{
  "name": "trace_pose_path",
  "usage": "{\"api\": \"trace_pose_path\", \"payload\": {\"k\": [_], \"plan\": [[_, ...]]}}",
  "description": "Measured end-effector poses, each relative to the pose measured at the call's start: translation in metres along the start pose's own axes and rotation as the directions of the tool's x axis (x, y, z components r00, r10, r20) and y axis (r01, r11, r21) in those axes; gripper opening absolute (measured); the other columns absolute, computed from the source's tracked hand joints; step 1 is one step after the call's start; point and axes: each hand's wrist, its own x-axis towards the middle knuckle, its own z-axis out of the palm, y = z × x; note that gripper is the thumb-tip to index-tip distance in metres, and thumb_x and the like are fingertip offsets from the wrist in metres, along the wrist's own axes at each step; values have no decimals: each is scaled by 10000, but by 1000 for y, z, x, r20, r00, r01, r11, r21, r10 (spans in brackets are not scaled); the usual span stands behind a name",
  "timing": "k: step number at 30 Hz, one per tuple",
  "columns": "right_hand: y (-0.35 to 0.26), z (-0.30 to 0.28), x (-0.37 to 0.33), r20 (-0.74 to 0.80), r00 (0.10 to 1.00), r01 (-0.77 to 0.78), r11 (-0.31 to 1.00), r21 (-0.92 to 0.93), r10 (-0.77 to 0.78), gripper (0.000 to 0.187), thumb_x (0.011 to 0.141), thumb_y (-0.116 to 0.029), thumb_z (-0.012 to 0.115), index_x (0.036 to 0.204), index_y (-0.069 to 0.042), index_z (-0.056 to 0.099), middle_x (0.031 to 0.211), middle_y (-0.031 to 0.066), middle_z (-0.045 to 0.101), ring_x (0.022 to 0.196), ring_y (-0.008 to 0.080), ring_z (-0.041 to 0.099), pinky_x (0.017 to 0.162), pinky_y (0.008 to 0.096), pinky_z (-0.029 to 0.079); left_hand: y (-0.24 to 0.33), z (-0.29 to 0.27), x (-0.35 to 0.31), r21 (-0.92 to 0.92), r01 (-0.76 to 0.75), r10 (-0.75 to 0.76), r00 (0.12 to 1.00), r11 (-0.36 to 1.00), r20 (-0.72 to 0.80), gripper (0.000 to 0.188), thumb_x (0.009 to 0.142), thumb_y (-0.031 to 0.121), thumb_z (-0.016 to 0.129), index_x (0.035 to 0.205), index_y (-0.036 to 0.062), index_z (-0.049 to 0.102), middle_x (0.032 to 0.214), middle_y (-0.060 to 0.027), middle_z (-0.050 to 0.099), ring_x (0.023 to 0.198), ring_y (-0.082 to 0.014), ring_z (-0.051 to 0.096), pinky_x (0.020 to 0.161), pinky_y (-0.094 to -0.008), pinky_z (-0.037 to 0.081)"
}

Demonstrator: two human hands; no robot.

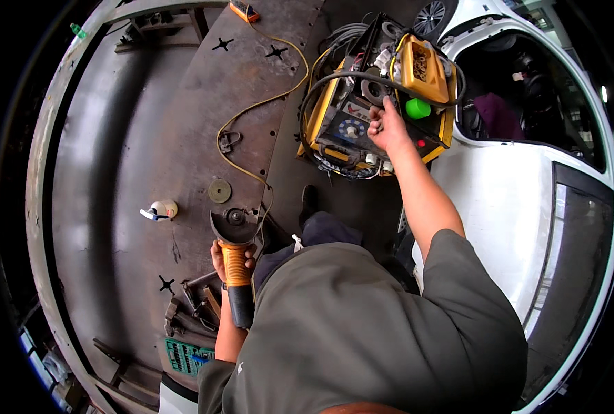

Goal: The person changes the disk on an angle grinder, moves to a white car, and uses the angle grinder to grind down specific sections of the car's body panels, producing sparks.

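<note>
Your left fingers (pixel 218 257) were wrapped tight around the orange handle of the angle grinder (pixel 235 259). It sat at seven o'clock, its head resting on the dark metal surface (pixel 114 152). It looked heavy and hard, so the thick handle was the safe place to hold, away from the round guard. Your right hand (pixel 387 129) reached to one o'clock and its fingers were curled loosely on the yellow welding machine (pixel 372 103), beside a black cable; I cannot tell if they gripped anything. A green knob (pixel 418 108) sat just right. A green flat packet (pixel 185 355) lay at seven o'clock, lower down. A small white bottle (pixel 160 209) stood at nine o'clock.
</note>
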Motion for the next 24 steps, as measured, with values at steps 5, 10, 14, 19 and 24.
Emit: {"api": "trace_pose_path", "payload": {"k": [5,10,14,19,24], "plan": [[-2,7,17,-55,996,66,998,-17,-67,303,992,-406,675,915,-120,611,762,1,567,544,105,400,491,271,328,-12,17,21,34,23,-23,1000,999,-13,633,983,544,543,1359,37,583,1279,-187,622,909,-308,571,650,-392,578],[66,21,-75,435,900,90,992,-94,-40,229,1043,-321,620,932,-122,608,774,-30,511,624,81,423,521,244,353,-19,32,20,174,-40,52,997,984,-62,634,970,589,549,1310,55,594,1130,-153,624,800,-256,570,545,-311,556],[112,49,-170,723,665,391,739,-549,186,256,1050,-283,612,894,-80,606,791,-45,515,688,47,442,591,241,386,-18,21,20,-22,73,-73,997,997,-12,660,961,549,583,1362,25,553,1176,-206,609,852,-312,583,584,-381,603],[146,95,-199,801,498,666,444,-599,332,321,1040,-264,607,833,-20,594,732,-63,463,717,51,407,636,271,383,-24,28,19,-149,139,-127,988,979,88,661,962,509,597,1404,24,526,1330,-239,557,894,-361,596,653,-455,631],[153,100,-205,761,545,669,365,-647,352,306,1029,-261,615,866,-3,634,749,-54,514,732,48,438,656,272,405,-25,28,6,-222,173,-143,979,960,147,659,959,498,609,1410,26,521,1328,-238,559,914,-367,596,686,-468,625]]}}
